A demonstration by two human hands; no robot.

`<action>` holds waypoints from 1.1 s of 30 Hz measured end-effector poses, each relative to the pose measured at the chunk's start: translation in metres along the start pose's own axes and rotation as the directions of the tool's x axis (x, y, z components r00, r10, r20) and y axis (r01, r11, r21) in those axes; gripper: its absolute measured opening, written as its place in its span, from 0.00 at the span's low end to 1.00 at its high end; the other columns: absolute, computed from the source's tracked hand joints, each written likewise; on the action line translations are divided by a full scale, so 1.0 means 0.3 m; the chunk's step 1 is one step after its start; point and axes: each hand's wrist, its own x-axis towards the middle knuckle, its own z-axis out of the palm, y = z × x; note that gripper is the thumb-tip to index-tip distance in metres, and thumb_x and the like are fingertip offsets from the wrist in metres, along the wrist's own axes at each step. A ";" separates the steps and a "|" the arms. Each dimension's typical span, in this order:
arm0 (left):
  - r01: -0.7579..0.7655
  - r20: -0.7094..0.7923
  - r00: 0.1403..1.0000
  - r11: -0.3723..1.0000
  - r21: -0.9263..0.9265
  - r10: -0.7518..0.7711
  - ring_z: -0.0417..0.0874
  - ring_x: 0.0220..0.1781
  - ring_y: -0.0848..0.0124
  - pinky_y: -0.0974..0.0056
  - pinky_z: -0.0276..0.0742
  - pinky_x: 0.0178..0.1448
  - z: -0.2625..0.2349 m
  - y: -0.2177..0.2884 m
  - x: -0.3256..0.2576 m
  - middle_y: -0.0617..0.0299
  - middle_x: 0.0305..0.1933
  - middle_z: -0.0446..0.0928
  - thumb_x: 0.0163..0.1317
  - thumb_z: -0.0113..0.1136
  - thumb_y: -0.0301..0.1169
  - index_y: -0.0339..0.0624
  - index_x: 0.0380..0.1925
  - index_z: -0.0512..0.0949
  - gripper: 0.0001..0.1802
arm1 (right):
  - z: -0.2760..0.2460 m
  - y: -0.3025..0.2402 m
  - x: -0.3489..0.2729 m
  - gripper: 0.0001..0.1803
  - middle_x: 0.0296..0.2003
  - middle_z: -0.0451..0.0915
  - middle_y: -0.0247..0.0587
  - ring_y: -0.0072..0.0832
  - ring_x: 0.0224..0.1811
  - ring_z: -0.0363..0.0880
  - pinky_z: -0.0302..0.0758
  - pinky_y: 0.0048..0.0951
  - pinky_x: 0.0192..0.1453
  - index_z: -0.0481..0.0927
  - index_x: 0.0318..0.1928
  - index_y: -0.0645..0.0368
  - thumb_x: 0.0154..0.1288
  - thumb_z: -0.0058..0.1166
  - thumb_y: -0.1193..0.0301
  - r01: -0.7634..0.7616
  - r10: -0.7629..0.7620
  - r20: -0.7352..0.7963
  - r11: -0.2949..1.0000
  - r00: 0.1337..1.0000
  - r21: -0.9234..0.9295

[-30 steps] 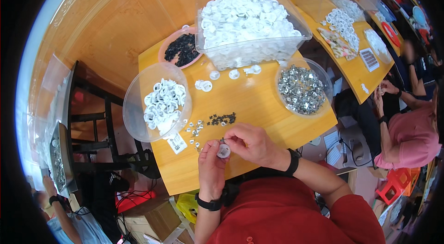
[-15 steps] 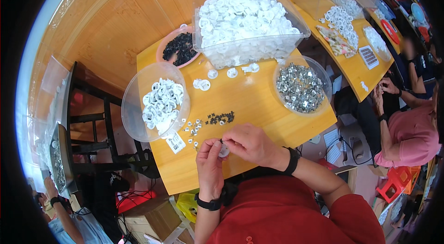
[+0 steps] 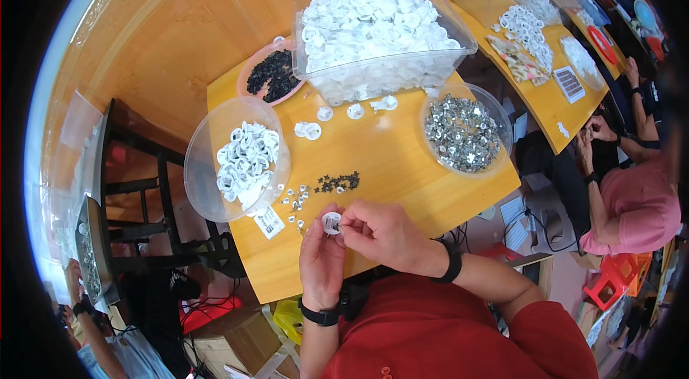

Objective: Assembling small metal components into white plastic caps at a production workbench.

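Note:
My left hand (image 3: 321,264) holds a small round white plastic part (image 3: 331,223) between thumb and fingers, its face turned up. A dark detail shows inside the part. My right hand (image 3: 387,235) is closed in a pinch at the part's right edge; whatever is between its fingertips is too small to make out. Just beyond the hands lies a little pile of small black pieces (image 3: 337,182). Beside that pile, to the left, several small shiny metal pieces (image 3: 296,199) are scattered on the table.
A clear round tub (image 3: 195,181) of white rings stands left, near a white label card (image 3: 269,222). Another clear tub (image 3: 507,142) of metal pieces stands right. At the back are a large clear bin (image 3: 387,72) of white parts and a pink bowl (image 3: 246,70) of black pieces. Co-workers sit on both sides.
The white part has come up and left and now shows its face beyond my left fingers. My right fingers have moved from above the part to its right edge.

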 end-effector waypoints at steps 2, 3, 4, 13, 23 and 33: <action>0.020 0.106 0.994 1.000 0.008 -0.021 0.72 0.59 0.61 0.56 0.66 0.66 -0.020 0.001 0.001 0.51 0.57 0.71 0.73 0.41 0.37 0.31 0.59 0.65 0.23 | 0.008 -0.004 0.003 0.05 0.23 0.78 0.39 0.22 0.24 0.78 0.73 0.23 0.28 0.75 0.34 0.62 0.59 0.56 0.76 -0.002 0.002 -0.004 1.000 1.000 -0.021; 0.021 0.107 0.994 1.000 0.008 -0.022 0.72 0.59 0.61 0.56 0.66 0.66 -0.015 0.002 0.000 0.51 0.57 0.71 0.73 0.41 0.37 0.31 0.59 0.65 0.23 | 0.010 -0.001 0.004 0.05 0.23 0.78 0.39 0.22 0.24 0.78 0.73 0.23 0.28 0.75 0.34 0.62 0.59 0.56 0.76 -0.002 0.002 -0.005 1.000 1.000 -0.021; 0.017 0.101 0.995 1.000 0.018 -0.019 0.72 0.60 0.61 0.56 0.65 0.66 -0.006 0.005 -0.003 0.51 0.57 0.71 0.73 0.41 0.37 0.31 0.60 0.64 0.23 | 0.012 0.003 0.006 0.05 0.23 0.78 0.39 0.23 0.24 0.79 0.74 0.24 0.28 0.74 0.34 0.62 0.59 0.56 0.76 0.007 -0.008 -0.022 0.999 1.000 -0.042; -0.058 0.151 0.988 0.990 0.125 0.039 0.72 0.60 0.65 0.59 0.65 0.66 0.020 0.012 -0.024 0.55 0.56 0.72 0.71 0.45 0.33 0.33 0.61 0.64 0.22 | 0.009 -0.004 0.012 0.06 0.23 0.78 0.42 0.28 0.24 0.81 0.75 0.27 0.27 0.73 0.34 0.62 0.58 0.57 0.76 0.035 -0.044 -0.054 0.988 0.998 -0.152; -0.089 0.140 0.988 0.987 0.134 0.070 0.73 0.59 0.68 0.62 0.67 0.65 0.009 0.002 -0.028 0.58 0.55 0.73 0.69 0.49 0.31 0.36 0.58 0.67 0.19 | 0.017 -0.002 0.008 0.07 0.22 0.76 0.43 0.34 0.24 0.79 0.74 0.30 0.27 0.72 0.32 0.60 0.56 0.58 0.76 0.083 -0.094 -0.051 0.980 0.994 -0.183; -0.162 0.090 0.985 0.974 0.156 0.149 0.77 0.50 0.72 0.64 0.71 0.59 0.002 0.005 -0.011 0.61 0.48 0.77 0.64 0.56 0.24 0.37 0.50 0.74 0.14 | 0.013 0.000 0.029 0.06 0.23 0.75 0.44 0.39 0.24 0.77 0.72 0.32 0.27 0.71 0.31 0.60 0.57 0.57 0.76 0.146 -0.155 -0.033 0.970 0.987 -0.196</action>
